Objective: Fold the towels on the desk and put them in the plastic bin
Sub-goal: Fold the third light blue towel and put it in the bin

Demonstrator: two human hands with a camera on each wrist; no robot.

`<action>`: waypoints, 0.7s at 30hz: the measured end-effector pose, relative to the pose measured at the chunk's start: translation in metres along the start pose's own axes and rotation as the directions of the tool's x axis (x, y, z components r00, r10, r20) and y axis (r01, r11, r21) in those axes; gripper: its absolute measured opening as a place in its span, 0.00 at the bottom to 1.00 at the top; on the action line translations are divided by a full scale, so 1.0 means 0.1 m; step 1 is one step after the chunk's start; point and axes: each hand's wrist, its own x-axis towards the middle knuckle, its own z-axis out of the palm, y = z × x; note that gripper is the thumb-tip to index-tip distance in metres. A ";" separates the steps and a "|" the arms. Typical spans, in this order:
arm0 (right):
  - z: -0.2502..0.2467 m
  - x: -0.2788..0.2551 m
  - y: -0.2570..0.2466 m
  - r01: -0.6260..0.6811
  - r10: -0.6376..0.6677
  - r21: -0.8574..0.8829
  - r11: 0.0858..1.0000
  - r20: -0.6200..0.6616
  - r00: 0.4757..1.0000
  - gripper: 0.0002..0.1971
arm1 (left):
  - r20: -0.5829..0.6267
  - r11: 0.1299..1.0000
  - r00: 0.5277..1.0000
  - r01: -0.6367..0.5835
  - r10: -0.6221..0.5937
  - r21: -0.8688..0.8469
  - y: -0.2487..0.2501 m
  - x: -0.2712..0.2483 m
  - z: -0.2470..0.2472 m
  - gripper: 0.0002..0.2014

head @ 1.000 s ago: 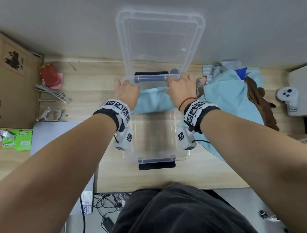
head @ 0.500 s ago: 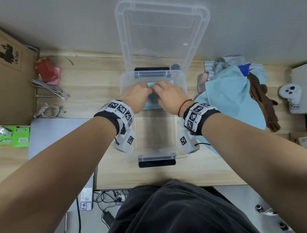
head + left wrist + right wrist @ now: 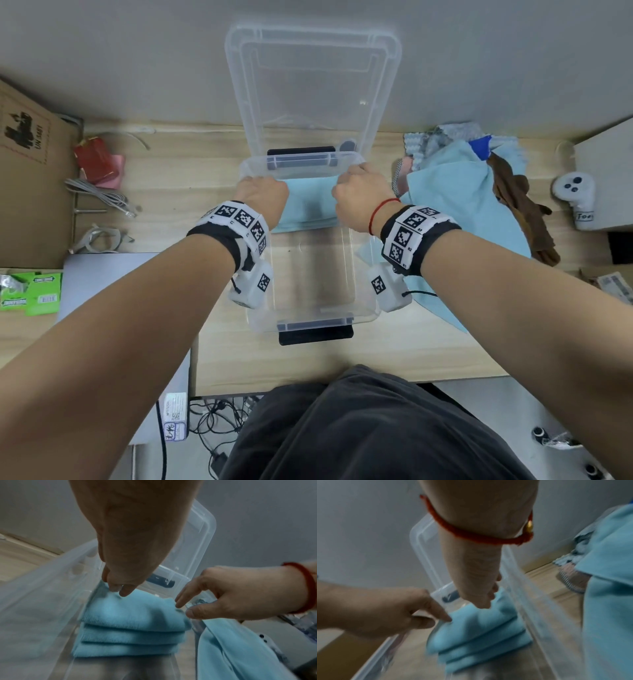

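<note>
A folded light-blue towel (image 3: 308, 205) (image 3: 133, 615) (image 3: 479, 635) lies in three layers at the far end of the clear plastic bin (image 3: 315, 317). The bin's lid (image 3: 311, 85) stands open against the wall. My left hand (image 3: 263, 197) (image 3: 120, 591) reaches down inside the bin, its fingertips touching the towel's far left corner. My right hand (image 3: 359, 192) (image 3: 184, 609) hovers at the towel's right edge, by the bin wall, with forefinger and thumb loosely apart. Neither hand holds anything. Unfolded towels (image 3: 462, 205) lie heaped to the right of the bin.
A brown cloth (image 3: 520, 212) and a white controller (image 3: 575, 195) lie at the right. On the left are a cardboard box (image 3: 27, 171), a red packet (image 3: 96, 161), grey cables (image 3: 99, 198), a grey laptop (image 3: 113, 274) and green packets (image 3: 27, 291).
Half a second ago both hands pressed together on the towel's middle. They have since spread apart to its left and right ends, and the towel stays in the bin.
</note>
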 end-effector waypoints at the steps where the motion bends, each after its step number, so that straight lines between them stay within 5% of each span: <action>1: -0.03 -0.05 0.09 -0.018 0.025 0.094 0.995 -0.075 0.997 0.13 | -0.025 0.997 0.999 0.030 -0.031 -0.071 -0.01 -0.02 -0.06 0.18; 4: -0.11 -0.25 0.43 -0.098 0.179 0.347 0.933 -0.211 0.961 0.11 | -0.142 0.966 0.987 0.041 -0.080 -0.257 0.03 -0.06 -0.28 0.18; 9: 0.00 -0.71 1.03 -0.282 0.411 0.484 0.828 -0.183 0.893 0.10 | -0.304 0.897 0.950 -0.075 -0.068 -0.436 0.46 -0.02 -0.70 0.15; 15: 0.49 -1.32 1.58 -0.482 0.547 0.527 0.700 0.036 0.836 0.17 | -0.373 0.883 0.928 -0.159 -0.019 -0.441 1.35 -0.02 -0.87 0.11; 21: 1.09 -1.81 1.95 -0.636 0.554 0.526 0.565 0.330 0.765 0.25 | -0.240 0.780 0.970 -0.172 0.028 -0.601 2.15 0.27 -0.72 0.16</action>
